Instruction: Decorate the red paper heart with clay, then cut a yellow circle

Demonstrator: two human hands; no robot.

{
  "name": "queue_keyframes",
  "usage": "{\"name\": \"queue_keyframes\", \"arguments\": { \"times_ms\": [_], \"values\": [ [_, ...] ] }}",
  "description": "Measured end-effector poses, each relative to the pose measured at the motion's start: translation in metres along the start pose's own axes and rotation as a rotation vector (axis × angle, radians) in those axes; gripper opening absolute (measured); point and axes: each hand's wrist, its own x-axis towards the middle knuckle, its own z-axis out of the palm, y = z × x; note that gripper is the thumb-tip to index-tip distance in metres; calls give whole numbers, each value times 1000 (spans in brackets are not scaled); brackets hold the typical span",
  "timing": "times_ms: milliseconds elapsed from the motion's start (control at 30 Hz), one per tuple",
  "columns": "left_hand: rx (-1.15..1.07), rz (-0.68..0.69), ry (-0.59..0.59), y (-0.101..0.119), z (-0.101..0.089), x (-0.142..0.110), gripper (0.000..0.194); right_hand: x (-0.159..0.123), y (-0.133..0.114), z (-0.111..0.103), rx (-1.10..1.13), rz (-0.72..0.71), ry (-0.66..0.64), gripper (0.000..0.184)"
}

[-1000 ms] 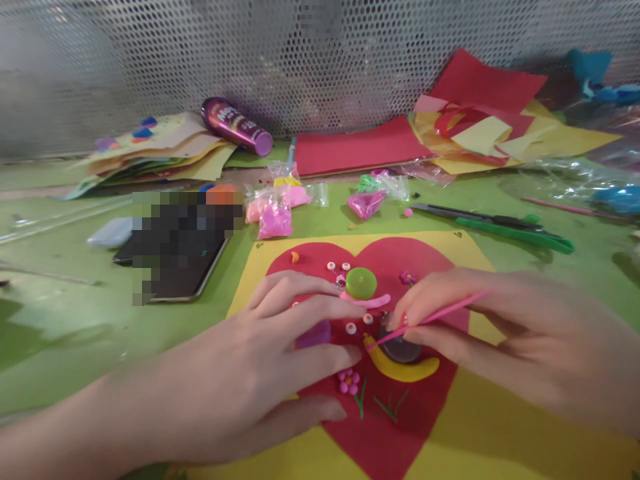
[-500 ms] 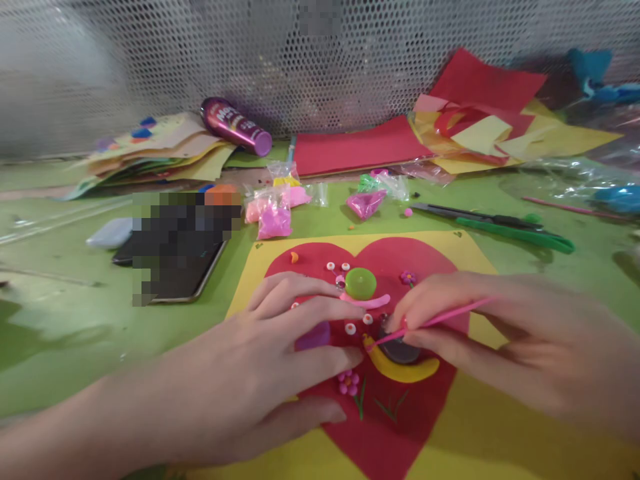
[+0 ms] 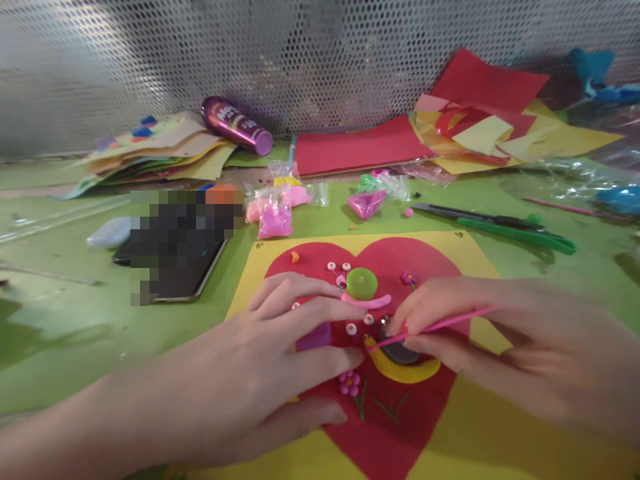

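Observation:
A red paper heart (image 3: 390, 433) lies on a yellow sheet (image 3: 475, 440) at the near edge of the green table. Clay pieces sit on the heart: a green disc (image 3: 361, 283), a pink strip (image 3: 367, 302), a yellow crescent (image 3: 405, 370), a dark lump (image 3: 397, 352), a purple lump (image 3: 315, 337) and small flowers. My left hand (image 3: 260, 373) rests flat on the heart with fingers spread, over the purple lump. My right hand (image 3: 505, 347) pinches a thin pink stick (image 3: 440, 324) whose tip touches the dark lump.
Green-handled scissors (image 3: 510, 230) lie right of the sheet. Small bags of pink clay (image 3: 274, 220) sit behind it. A dark phone (image 3: 185, 273) lies at the left. A purple tube (image 3: 235, 125), stacked coloured papers (image 3: 160, 153) and red sheets (image 3: 360, 150) line the perforated metal wall.
The stick's tip has shifted very slightly on the dark lump. Both hands stay almost where they were.

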Motion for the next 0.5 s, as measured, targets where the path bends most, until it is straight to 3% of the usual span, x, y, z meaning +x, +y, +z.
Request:
{"name": "queue_keyframes", "arguments": {
  "times_ms": [500],
  "values": [
    [-13,2,-16,0,-1,0,28,-1,2,1,-3,-53,16,14]
  ]
}}
